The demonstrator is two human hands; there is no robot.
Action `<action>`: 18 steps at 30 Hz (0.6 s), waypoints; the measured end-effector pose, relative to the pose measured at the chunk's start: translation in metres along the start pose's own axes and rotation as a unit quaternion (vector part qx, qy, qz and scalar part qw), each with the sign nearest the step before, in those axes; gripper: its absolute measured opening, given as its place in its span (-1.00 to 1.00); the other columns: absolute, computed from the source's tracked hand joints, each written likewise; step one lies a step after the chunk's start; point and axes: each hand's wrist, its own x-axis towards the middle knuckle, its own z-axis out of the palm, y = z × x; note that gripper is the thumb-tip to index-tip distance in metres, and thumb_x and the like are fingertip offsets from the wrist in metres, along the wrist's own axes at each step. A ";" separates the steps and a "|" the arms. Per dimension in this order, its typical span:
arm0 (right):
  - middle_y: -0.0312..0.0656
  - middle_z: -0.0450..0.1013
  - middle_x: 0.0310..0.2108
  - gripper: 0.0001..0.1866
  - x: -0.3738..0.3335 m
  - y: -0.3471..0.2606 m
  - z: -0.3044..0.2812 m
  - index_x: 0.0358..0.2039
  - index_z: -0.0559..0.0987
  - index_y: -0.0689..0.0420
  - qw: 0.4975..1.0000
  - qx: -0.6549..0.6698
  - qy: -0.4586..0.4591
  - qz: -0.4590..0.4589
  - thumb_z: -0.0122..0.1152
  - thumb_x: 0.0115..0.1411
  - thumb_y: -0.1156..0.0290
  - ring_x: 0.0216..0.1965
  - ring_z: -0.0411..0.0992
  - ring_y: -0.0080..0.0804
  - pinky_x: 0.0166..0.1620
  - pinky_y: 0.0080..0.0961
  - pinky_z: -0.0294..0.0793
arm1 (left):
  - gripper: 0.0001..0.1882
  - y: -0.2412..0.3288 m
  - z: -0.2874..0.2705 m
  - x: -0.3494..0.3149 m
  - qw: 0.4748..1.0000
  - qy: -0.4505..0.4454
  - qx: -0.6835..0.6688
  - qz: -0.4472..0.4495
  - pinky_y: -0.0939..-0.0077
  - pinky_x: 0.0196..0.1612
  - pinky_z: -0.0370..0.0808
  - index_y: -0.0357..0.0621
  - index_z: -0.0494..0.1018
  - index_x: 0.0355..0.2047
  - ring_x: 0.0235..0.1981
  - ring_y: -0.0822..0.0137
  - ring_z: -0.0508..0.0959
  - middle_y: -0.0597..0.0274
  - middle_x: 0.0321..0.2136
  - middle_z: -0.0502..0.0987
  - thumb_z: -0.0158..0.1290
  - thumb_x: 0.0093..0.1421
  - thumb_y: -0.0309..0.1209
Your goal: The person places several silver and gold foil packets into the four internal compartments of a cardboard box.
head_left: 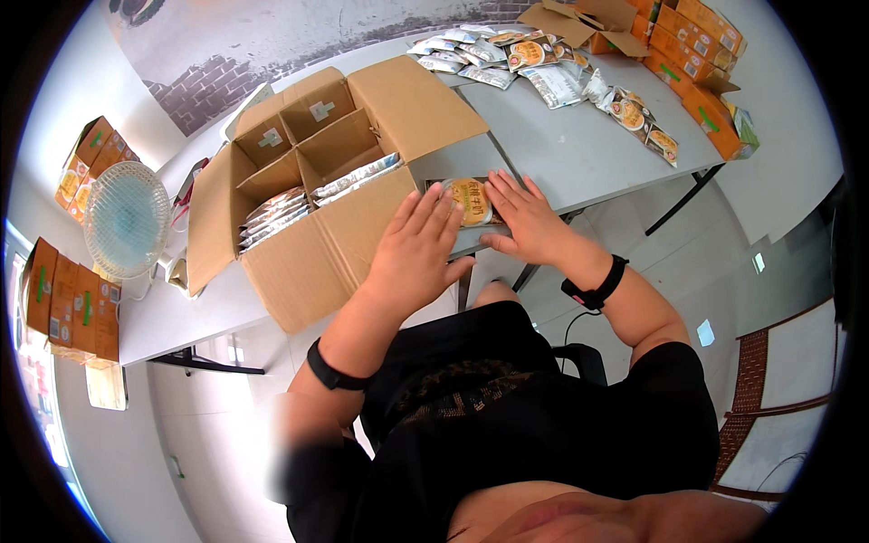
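Note:
A brown and yellow food packet (470, 201) lies at the table's front edge, right of a big open carton. My left hand (416, 237) is over its left end, fingers straight and close together. At its right end rests my right hand (529, 220), palm down with fingers stretched out and thumb apart. Neither hand is wrapped round the packet. Dividers split the carton (367, 217) into compartments. Brown packets (274, 217) stand on edge in the near left one, silvery packets (357, 179) in the near right one. The two far compartments show bare cardboard.
A heap of packets (489, 56) covers the back of the grey table (552, 145), and an overlapping row (641, 125) lies to its right. Orange boxes (692, 54) are stacked at the far right, near an open carton (588, 23). On the left are a fan (127, 220) and more orange boxes (77, 303).

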 end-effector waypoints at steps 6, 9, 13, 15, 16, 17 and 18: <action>0.13 0.08 0.48 -0.03 -0.015 -0.017 -0.004 0.41 0.24 0.30 0.999 -0.043 0.014 -0.020 0.28 0.22 -0.16 0.54 -0.04 0.03 0.49 0.18 -0.12 | 0.06 0.003 0.036 0.029 0.990 -0.112 0.083 0.004 0.09 0.52 0.01 -0.33 0.30 0.35 0.47 0.04 0.18 -0.12 0.38 0.29 0.21 0.08 0.29; 0.11 0.09 0.48 -0.03 -0.021 -0.018 -0.001 0.41 0.26 0.28 0.999 -0.041 0.022 -0.026 0.31 0.19 -0.12 0.53 -0.03 0.02 0.48 0.21 -0.11 | 0.20 0.002 0.040 0.041 0.977 -0.189 0.096 -0.013 0.05 0.51 0.03 -0.33 0.16 0.42 0.49 -0.01 0.13 -0.15 0.43 0.19 0.27 0.00 0.31; 0.06 0.09 0.48 -0.05 -0.024 -0.022 0.001 0.41 0.28 0.23 0.998 -0.055 0.021 -0.022 0.39 0.14 -0.04 0.53 -0.02 -0.01 0.46 0.26 -0.08 | 0.30 0.007 0.044 0.055 0.964 -0.245 0.095 -0.033 -0.09 0.47 0.10 -0.29 0.00 0.49 0.51 -0.09 0.06 -0.16 0.49 0.05 0.32 -0.03 0.28; 0.04 0.08 0.49 -0.05 -0.025 -0.024 0.001 0.41 0.29 0.20 0.996 -0.083 0.013 -0.017 0.42 0.11 0.00 0.53 -0.02 -0.02 0.45 0.27 -0.05 | 0.31 0.010 0.045 0.061 0.959 -0.265 0.091 -0.046 -0.15 0.45 0.13 -0.28 -0.04 0.50 0.52 -0.12 0.03 -0.16 0.50 0.01 0.34 -0.02 0.24; 0.02 0.08 0.49 -0.05 -0.025 -0.025 0.001 0.41 0.30 0.18 0.995 -0.098 0.009 -0.015 0.43 0.09 0.02 0.53 -0.03 -0.02 0.45 0.28 -0.04 | 0.30 0.011 0.046 0.062 0.957 -0.272 0.090 -0.054 -0.17 0.44 0.15 -0.28 -0.05 0.50 0.52 -0.13 0.02 -0.16 0.50 0.00 0.34 -0.01 0.23; 0.02 0.07 0.49 -0.05 -0.025 -0.026 0.001 0.41 0.30 0.18 0.995 -0.101 0.007 -0.014 0.44 0.08 0.03 0.53 -0.02 -0.02 0.44 0.28 -0.03 | 0.30 0.012 0.048 0.063 0.954 -0.280 0.090 -0.061 -0.20 0.43 0.16 -0.27 -0.06 0.50 0.52 -0.14 0.01 -0.17 0.50 -0.01 0.34 0.00 0.22; 0.02 0.07 0.49 -0.04 -0.024 -0.028 0.000 0.42 0.30 0.17 0.994 -0.104 0.005 -0.012 0.45 0.07 0.05 0.53 -0.02 -0.02 0.44 0.28 -0.03 | 0.30 0.012 0.049 0.064 0.953 -0.281 0.089 -0.064 -0.19 0.43 0.16 -0.28 -0.06 0.50 0.52 -0.14 0.01 -0.18 0.50 -0.01 0.34 0.00 0.21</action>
